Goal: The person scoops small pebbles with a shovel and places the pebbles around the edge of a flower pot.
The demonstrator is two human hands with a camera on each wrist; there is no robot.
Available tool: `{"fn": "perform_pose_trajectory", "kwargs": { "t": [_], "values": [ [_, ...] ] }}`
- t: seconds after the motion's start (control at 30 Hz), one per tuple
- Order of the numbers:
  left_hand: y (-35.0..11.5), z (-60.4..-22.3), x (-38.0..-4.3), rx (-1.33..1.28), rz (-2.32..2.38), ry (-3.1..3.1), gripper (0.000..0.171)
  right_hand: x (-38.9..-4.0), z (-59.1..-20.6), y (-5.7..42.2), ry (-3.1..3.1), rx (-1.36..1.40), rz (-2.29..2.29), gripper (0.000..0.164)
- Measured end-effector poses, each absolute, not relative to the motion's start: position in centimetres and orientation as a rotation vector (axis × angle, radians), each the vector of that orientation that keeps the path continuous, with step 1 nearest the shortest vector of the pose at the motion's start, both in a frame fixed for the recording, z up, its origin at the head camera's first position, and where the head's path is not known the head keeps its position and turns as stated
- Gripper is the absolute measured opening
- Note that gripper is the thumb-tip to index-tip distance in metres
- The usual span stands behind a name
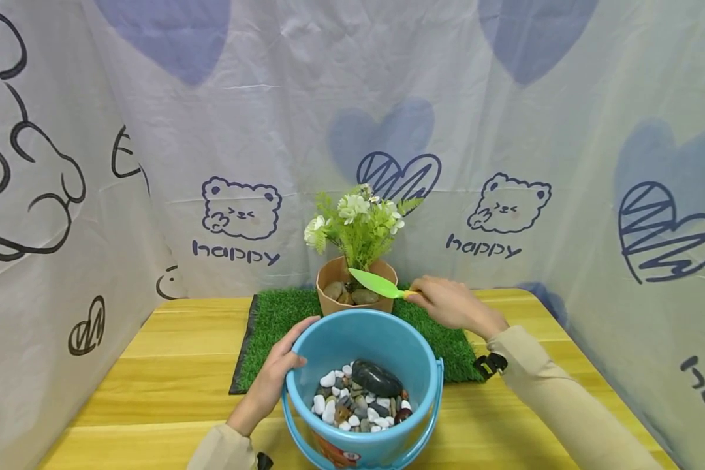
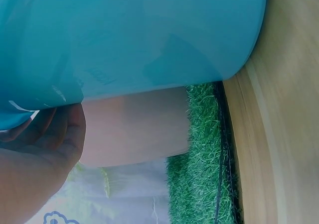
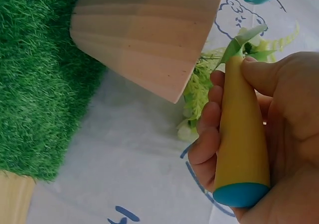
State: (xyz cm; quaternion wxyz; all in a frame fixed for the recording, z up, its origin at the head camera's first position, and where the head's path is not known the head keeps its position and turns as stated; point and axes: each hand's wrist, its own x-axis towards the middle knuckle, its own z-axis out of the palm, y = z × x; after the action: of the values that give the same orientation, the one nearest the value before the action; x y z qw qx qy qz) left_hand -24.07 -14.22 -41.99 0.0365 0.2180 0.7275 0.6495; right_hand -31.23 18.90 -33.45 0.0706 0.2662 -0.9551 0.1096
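Note:
A small garden trowel with a green blade (image 1: 376,283) and a yellow handle (image 3: 241,134) is held in my right hand (image 1: 454,303), fingers wrapped round the handle. Its blade overlaps the front of the peach flowerpot (image 1: 328,301) in the head view. White flowers with green leaves (image 1: 358,219) and several brown stones (image 1: 364,297) are in the pot. My left hand (image 1: 279,369) grips the rim of the blue bucket (image 1: 364,326) at its left side, thumb over the edge. Inside the bucket lie white and grey pebbles (image 1: 352,405) and a large black stone (image 1: 377,378).
The pot stands on a green artificial grass mat (image 1: 282,326) behind the bucket, on a wooden table (image 1: 170,365). The bucket's handle (image 1: 431,424) hangs down at its front. A printed white cloth (image 1: 294,130) encloses the back and sides.

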Motion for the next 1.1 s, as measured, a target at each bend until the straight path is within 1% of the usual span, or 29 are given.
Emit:
{"fn": "perform_pose_trajectory", "kwargs": {
  "t": [0.2, 0.4, 0.6, 0.87, 1.1],
  "values": [
    [-14.2, -42.0, -24.0, 0.666, 1.998, 2.231, 0.069, -30.9, -34.5, 19.2, -2.887, 0.758, 0.476, 0.023],
    [-14.3, -42.0, -23.9, 0.675, 1.999, 2.234, 0.069, -30.3, -35.5, 19.6, -2.866, 0.714, 0.582, 0.027],
    [-14.3, -42.0, -23.9, 0.682, 1.991, 2.246, 0.069, -29.8, -36.4, 20.3, -2.849, 0.69, 0.641, 0.024],
    [-14.2, -41.9, -24.0, 0.686, 1.986, 2.248, 0.069, -29.2, -37.5, 21.1, -2.812, 0.677, 0.619, 0.025],
    [-14.3, -41.8, -24.0, 0.683, 1.98, 2.243, 0.069, -28.9, -38.9, 21.6, -2.728, 0.65, 0.525, 0.021]
  ]
}}
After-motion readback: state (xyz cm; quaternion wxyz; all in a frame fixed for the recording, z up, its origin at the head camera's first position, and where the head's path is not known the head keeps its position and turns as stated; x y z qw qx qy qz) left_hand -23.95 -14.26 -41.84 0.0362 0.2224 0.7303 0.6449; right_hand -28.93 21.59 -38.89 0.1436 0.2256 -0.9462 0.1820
